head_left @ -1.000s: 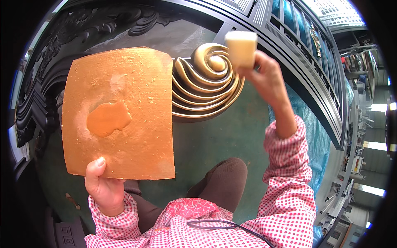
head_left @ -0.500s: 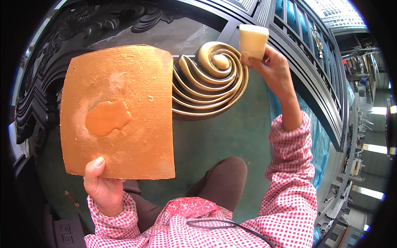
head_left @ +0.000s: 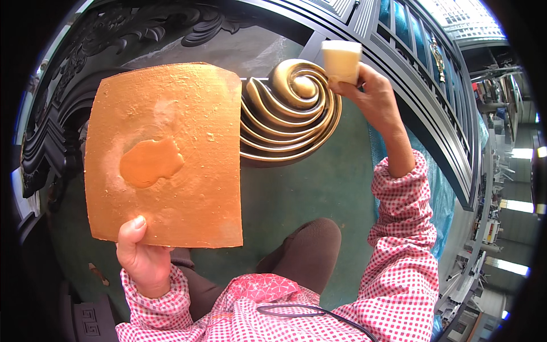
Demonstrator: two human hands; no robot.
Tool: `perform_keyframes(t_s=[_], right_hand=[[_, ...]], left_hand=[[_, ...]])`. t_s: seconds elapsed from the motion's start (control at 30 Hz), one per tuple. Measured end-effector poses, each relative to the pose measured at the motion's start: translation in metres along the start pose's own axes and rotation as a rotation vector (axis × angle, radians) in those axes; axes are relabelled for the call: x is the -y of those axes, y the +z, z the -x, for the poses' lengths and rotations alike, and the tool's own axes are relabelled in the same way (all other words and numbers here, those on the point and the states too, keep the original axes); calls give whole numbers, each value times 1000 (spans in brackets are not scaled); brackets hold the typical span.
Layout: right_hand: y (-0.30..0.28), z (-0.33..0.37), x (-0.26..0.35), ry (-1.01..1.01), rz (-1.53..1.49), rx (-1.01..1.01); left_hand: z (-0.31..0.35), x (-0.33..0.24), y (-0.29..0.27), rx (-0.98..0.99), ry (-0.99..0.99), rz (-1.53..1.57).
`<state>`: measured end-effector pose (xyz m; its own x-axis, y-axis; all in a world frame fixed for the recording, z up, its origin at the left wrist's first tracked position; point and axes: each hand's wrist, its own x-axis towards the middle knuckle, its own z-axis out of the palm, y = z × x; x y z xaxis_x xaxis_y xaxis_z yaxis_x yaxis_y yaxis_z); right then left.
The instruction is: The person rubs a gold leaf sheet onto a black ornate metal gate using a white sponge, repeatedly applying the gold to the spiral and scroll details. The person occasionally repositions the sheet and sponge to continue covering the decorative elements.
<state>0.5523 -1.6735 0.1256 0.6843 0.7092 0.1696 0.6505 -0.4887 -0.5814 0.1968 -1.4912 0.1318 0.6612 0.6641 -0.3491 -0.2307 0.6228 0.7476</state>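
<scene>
My left hand (head_left: 142,256) is closed on the lower edge of an upright board (head_left: 199,211), its thumb on the front face and its other fingers hidden behind. Gold-orange paint covers the board, and a smooth wet-looking puddle of paint (head_left: 151,164) lies at its middle. My right hand (head_left: 373,94) pinches a cream-coloured sponge block (head_left: 341,61) by its lower end. The sponge is beside the upper right rim of a carved scroll (head_left: 305,88) with gold ridges and dark grooves; whether they touch I cannot tell. The board covers the scroll's left part.
Black carved woodwork (head_left: 57,114) curves along the left and top. At the right stands a black panelled frame (head_left: 421,102) with blue film (head_left: 441,211) beside it. My knee (head_left: 307,245) is below the scroll, over the green floor (head_left: 296,194). A small stick-like piece (head_left: 98,273) lies at lower left.
My right hand has moved slightly left and down with the sponge, along the scroll's rim. The board has shifted a touch to the right in my left hand.
</scene>
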Motion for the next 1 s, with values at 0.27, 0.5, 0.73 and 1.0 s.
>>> perform_keyframes(t_s=[0.27,0.5,0.73,1.0], right_hand=[[26,5,15,-157,446,59],[39,18,31,-160,294,135],[50,-21,42,-213,25,-26],[37,-6,42,-339,299,313]], left_hand=[[-1,2,-3,64,-8,79],[-2,3,13,-231,9,8],[0,0,0,-66,5,48],[1,0,8,-255,51,5]])
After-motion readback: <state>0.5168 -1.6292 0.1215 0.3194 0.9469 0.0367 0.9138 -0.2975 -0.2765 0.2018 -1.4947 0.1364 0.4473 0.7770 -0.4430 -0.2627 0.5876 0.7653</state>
